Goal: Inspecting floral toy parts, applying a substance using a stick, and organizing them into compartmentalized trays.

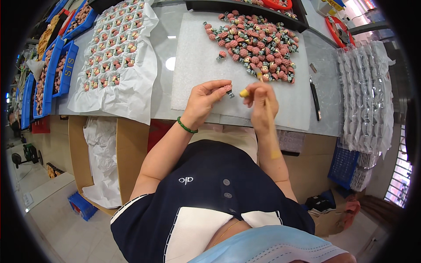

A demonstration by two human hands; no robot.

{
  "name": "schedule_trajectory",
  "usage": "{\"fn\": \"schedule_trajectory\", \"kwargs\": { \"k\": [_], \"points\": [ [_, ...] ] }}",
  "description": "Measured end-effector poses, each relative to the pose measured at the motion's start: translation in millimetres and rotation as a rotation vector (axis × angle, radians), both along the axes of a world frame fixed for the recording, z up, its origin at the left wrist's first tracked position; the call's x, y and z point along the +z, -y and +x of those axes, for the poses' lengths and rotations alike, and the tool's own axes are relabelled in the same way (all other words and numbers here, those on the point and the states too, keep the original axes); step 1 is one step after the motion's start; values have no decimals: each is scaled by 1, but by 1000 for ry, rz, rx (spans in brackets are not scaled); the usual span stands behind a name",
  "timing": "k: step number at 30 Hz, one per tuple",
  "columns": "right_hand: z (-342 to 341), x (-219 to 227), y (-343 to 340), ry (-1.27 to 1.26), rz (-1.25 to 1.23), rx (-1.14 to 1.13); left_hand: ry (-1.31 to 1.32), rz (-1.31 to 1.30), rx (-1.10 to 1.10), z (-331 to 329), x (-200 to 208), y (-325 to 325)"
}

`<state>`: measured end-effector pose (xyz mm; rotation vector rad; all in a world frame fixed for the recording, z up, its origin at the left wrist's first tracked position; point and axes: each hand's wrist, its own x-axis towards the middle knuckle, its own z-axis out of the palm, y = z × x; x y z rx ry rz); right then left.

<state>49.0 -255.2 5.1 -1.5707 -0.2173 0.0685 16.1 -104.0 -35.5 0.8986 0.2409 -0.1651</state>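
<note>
My left hand (204,98), a green bead bracelet at its wrist, pinches a small figurine (228,89) with a bumpy pink top and grey-green lower part between thumb and fingers. Just to its right, my right hand (263,103) is closed around a long, thin wooden-handled brush (272,136), which slants up past the fingers. At that hand's fingertips is a small yellow piece (244,93); I cannot tell whether it is worn or held. A gap separates it from the figurine. Beyond both hands, a heap of similar figurines (258,44) lies on a white foam sheet (193,57).
At the left, figurines sit in rows in a white paper-lined tray (107,55), beside blue bins (66,72) of more pieces. A black pen-like tool (315,98) lies right of the foam. Stacked clear plastic trays (364,96) stand far right; an open cardboard box (131,153) is below the table.
</note>
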Motion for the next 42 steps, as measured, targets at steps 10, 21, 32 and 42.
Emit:
{"fn": "schedule_trajectory", "kwargs": {
  "k": [10,21,32,42],
  "points": [
    [-5,-24,1,40,60,89,-56,-115,4,1,21,-2],
    [1,-33,6,-32,231,174,365,578,39,10,26,4],
    [-27,-14,-32,-50,244,79,532,928,30,-30,47,-22],
    [-44,-5,-55,48,103,137,258,1527,622,-65,74,-157]
  ]
}}
